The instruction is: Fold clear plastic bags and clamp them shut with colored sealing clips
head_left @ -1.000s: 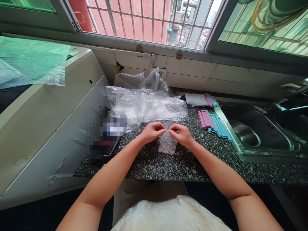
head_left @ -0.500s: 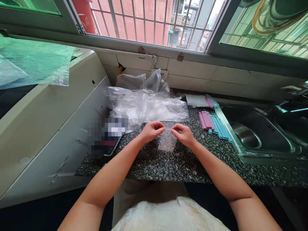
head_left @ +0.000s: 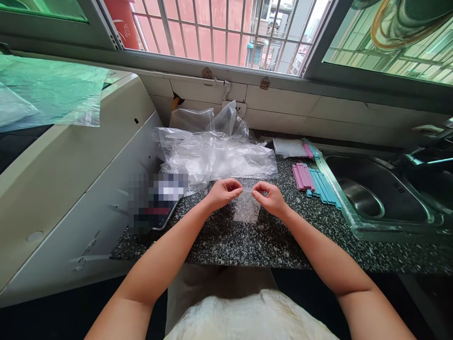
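A small clear plastic bag (head_left: 247, 208) hangs over the speckled counter, its top edge stretched between my two hands. My left hand (head_left: 225, 193) pinches one top corner between thumb and forefinger. At the opposite corner, my right hand (head_left: 269, 196) is closed in a similar pinch. The counter's dark speckles show through the bag, and I make out nothing inside it. Just beyond my hands lies a crumpled heap of larger clear plastic bags (head_left: 226, 156).
To the right lie pink sealing clips (head_left: 303, 177) and blue sealing clips (head_left: 323, 189), beside a metal sink (head_left: 382, 189). Behind them is a flat whitish packet (head_left: 290, 148). A tablet-like device (head_left: 164, 219), partly blurred out, rests at left against a pale appliance (head_left: 116, 165).
Both hands stay in nearly the same place with the same pinch. The lower part of the small bag has shifted very slightly.
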Tool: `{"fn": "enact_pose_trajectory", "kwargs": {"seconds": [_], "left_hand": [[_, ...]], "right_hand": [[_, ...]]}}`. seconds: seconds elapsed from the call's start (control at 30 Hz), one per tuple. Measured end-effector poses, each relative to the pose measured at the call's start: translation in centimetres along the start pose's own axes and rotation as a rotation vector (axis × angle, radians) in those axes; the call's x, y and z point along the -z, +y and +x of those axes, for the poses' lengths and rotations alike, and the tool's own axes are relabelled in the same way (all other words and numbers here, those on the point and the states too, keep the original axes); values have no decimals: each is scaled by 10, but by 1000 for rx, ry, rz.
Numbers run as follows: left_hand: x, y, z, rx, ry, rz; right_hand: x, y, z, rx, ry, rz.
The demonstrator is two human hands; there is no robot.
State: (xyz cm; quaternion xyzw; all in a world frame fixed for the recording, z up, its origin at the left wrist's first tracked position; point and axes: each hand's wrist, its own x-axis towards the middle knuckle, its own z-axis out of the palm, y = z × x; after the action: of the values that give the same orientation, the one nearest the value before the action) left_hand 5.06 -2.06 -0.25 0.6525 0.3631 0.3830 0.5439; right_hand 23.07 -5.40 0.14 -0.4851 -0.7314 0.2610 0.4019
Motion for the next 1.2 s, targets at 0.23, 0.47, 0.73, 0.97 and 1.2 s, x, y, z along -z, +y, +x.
{"fn": "enact_pose_trajectory", "kwargs": {"seconds": [0.23,0.47,0.73,0.97,1.2], "left_hand": [[2,0,0,31,-73,37],[-1,-4,-1,27,-104,71],[-2,-1,-1,-11,-97,105],[-2,0,-2,-16,-92,107],[0,-4,-1,-4,-65,58]], "right_hand": [[1,1,0,75,-37,-80],[-2,2,-1,114,-64,-108],[-3,3,-1,137,-47,-113],[-4,4,-1,134,-30,-99],[0,3,0,107,-1,-75]]}}
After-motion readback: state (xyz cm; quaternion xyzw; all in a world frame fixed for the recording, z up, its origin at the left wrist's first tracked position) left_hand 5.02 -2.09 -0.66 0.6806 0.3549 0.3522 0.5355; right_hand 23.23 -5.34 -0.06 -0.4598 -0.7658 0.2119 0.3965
